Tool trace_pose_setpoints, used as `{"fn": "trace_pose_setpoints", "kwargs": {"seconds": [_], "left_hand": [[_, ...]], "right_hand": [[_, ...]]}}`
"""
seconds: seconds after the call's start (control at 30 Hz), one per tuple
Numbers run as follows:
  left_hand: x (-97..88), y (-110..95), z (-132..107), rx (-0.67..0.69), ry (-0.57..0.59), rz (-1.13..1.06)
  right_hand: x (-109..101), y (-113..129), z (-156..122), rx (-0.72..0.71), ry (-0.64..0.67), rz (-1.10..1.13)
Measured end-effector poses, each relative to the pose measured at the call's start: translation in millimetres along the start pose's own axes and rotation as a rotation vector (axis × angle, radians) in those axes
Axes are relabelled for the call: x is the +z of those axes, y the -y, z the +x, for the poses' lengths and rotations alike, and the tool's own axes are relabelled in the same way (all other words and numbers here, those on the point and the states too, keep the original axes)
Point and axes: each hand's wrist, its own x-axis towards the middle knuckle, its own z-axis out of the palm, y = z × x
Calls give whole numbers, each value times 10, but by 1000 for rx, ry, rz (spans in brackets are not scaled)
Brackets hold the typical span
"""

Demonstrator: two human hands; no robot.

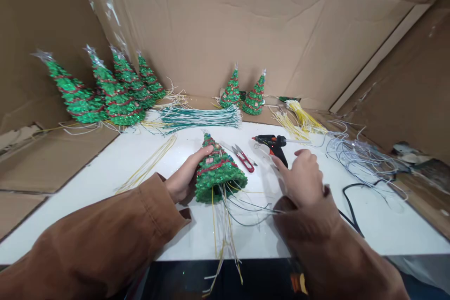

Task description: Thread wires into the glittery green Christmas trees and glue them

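My left hand (186,173) is wrapped round the left side of a small green Christmas tree (220,168) with red garland. The tree is tilted so its hollow base faces me, and yellow, white and dark wires (225,225) hang out of it. Just in front of my right hand (304,176), a black and orange hot glue gun (276,143) lies on the table with a glue stick in its back. The thumb of that hand is apart from the curled fingers, close to the gun's handle, and I see nothing held there. Red-handled thread snips (244,159) lie between tree and gun.
Several finished-looking trees (116,89) stand at the back left, two more (253,96) at the back middle. A bundle of green wires (204,117), yellow wires (305,117) and tangled pale wires (362,154) lie around the white table (390,225). Cardboard walls (246,23) enclose it.
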Motion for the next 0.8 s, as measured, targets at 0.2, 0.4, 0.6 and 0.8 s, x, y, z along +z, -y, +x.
{"fn": "trace_pose_setpoints", "kwargs": {"seconds": [0.2, 0.4, 0.6, 0.8], "left_hand": [[-54, 0, 52, -10, -33, -10], [-67, 5, 77, 29, 41, -24], [-61, 21, 51, -5, -4, 39], [-37, 31, 34, 2, 32, 78]], "right_hand": [[-576, 473, -622, -515, 18, 359], [-392, 870, -988, -618, 144, 352], [-9, 870, -960, -607, 41, 235], [33, 883, -1050, -627, -85, 219]]}}
